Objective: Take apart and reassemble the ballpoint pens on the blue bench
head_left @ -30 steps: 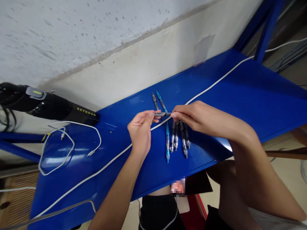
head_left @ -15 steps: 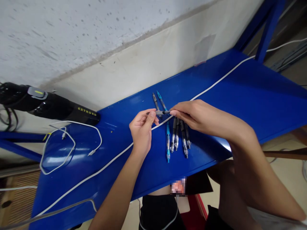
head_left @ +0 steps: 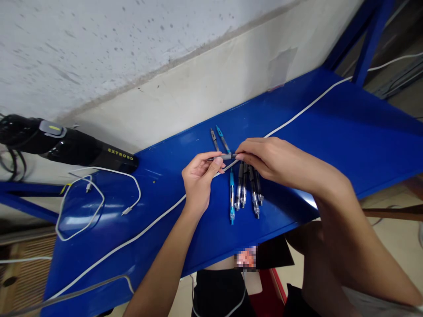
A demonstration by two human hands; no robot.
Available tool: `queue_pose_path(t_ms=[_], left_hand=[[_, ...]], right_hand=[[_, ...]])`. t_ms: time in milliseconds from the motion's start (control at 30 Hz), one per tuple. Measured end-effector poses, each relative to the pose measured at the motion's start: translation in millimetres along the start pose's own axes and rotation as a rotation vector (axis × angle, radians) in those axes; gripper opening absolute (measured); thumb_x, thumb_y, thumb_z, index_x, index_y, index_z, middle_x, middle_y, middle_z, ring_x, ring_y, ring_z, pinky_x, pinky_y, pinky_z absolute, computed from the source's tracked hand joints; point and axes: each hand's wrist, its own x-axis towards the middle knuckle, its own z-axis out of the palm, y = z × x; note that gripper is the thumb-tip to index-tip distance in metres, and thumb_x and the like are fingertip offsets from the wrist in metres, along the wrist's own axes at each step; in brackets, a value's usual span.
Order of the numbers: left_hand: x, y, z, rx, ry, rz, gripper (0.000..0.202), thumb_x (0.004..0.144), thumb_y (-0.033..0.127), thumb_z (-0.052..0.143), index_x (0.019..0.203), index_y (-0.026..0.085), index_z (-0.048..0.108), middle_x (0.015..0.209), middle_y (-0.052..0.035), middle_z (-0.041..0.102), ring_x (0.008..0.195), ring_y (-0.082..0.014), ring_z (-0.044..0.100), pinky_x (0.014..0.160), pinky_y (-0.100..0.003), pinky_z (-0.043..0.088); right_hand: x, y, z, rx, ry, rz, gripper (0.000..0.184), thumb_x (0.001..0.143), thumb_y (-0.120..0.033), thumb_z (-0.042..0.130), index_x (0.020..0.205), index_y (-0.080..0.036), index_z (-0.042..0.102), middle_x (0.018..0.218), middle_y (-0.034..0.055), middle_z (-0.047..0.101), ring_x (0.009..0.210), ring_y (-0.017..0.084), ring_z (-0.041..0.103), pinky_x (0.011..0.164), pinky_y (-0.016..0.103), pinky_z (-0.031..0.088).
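Note:
Both my hands hold one grey pen (head_left: 225,156) level above a blue metal shelf (head_left: 158,229). My left hand (head_left: 198,180) pinches its left end between thumb and fingers. My right hand (head_left: 264,157) pinches its right end with the fingertips. Under my right hand lie several pens (head_left: 245,193) side by side, one light blue and the others black with clear barrels. Two pen parts (head_left: 219,138), one grey and one light blue, lie just behind the held pen.
A long white cable (head_left: 139,233) runs across the shelf from lower left to upper right. A looped white charging cable (head_left: 95,193) and a black device marked EXTRORD (head_left: 72,147) sit at the left. A speckled wall (head_left: 132,53) stands behind. My knees are below the shelf edge.
My left hand has shifted slightly right and up along the grey pen, closing toward my right hand. The pens on the shelf have not moved.

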Motion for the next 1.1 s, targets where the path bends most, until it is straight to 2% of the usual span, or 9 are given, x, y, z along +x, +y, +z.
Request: queue_pose_path(t_ms=[100,167,333,467,533,633,733,933,1100], left_hand=[[-1,-3,0.2,0.003,0.008,-0.014,0.022,0.091,0.040,0.089,0.097,0.021,0.082,0.078,-0.0022,0.075,0.070,-0.0140,0.070,0.073,-0.030,0.058],[-1,-4,-0.1,0.002,0.014,-0.018,0.026,0.093,0.045,0.086,0.091,0.021,0.078,0.079,-0.0020,0.075,0.070,-0.0135,0.069,0.073,-0.029,0.057],[0,-2,0.8,0.032,0.036,-0.036,0.039,0.096,0.052,0.081,0.077,0.021,0.067,0.072,-0.0001,0.068,0.064,-0.0113,0.062,0.065,-0.028,0.053],[1,-1,2.7,0.008,0.089,-0.045,0.049,0.098,0.056,0.077,0.069,0.021,0.059,0.060,0.0036,0.054,0.055,-0.0096,0.053,0.055,-0.026,0.045],[2,0,2.5,-0.006,0.115,-0.052,0.053,0.098,0.059,0.076,0.067,0.021,0.057,0.059,0.0044,0.050,0.052,-0.0085,0.051,0.052,-0.025,0.043],[3,1,1.7,-0.037,0.122,-0.057,0.052,0.097,0.059,0.078,0.068,0.020,0.057,0.061,0.0039,0.054,0.052,-0.0079,0.052,0.051,-0.024,0.044],[4,1,1.6,-0.086,0.125,-0.054,0.043,0.096,0.054,0.080,0.078,0.020,0.063,0.072,0.0008,0.064,0.061,-0.0098,0.060,0.055,-0.023,0.050],[7,3,1.1,-0.176,0.146,-0.051,0.036,0.097,0.050,0.080,0.088,0.019,0.064,0.088,-0.0051,0.075,0.082,-0.0175,0.077,0.060,-0.024,0.054],[7,4,-0.1,-0.208,0.129,-0.067,0.034,0.098,0.047,0.080,0.090,0.020,0.061,0.089,-0.0055,0.078,0.082,-0.0183,0.080,0.061,-0.024,0.056]], right_hand=[[-1,0,0,0.004,0.000,0.042,0.016,0.112,-0.034,0.052,0.113,-0.022,0.062,0.094,0.0057,0.073,0.076,0.021,0.063,0.068,0.032,0.036],[-1,0,1,0.006,-0.007,0.055,0.017,0.112,-0.036,0.054,0.119,-0.023,0.061,0.091,0.0044,0.073,0.074,0.021,0.062,0.068,0.032,0.036],[0,-3,1,0.002,0.005,-0.021,0.022,0.114,-0.033,0.047,0.111,-0.022,0.065,0.098,0.0078,0.074,0.083,0.023,0.067,0.073,0.033,0.039],[-2,-6,-2,0.001,0.047,0.036,0.013,0.110,-0.031,0.055,0.116,-0.023,0.064,0.093,0.0055,0.075,0.076,0.021,0.066,0.070,0.032,0.038],[-3,-5,-2,-0.004,0.052,0.029,0.017,0.109,-0.035,0.059,0.121,-0.024,0.065,0.092,0.0043,0.076,0.076,0.021,0.067,0.069,0.031,0.038],[-2,-2,-1,-0.011,0.059,-0.033,0.020,0.111,-0.035,0.056,0.121,-0.026,0.071,0.097,0.0048,0.079,0.080,0.021,0.070,0.070,0.030,0.039],[-2,2,-1,-0.046,0.096,-0.050,0.023,0.112,-0.031,0.053,0.119,-0.026,0.075,0.099,0.0052,0.080,0.080,0.020,0.070,0.070,0.030,0.040],[-7,9,-7,-0.093,0.156,-0.036,0.022,0.111,-0.031,0.056,0.120,-0.027,0.075,0.089,0.0029,0.078,0.071,0.019,0.068,0.067,0.031,0.039],[-7,11,-7,-0.106,0.148,-0.027,0.021,0.111,-0.031,0.056,0.121,-0.027,0.074,0.087,0.0024,0.077,0.069,0.018,0.066,0.066,0.030,0.038]])
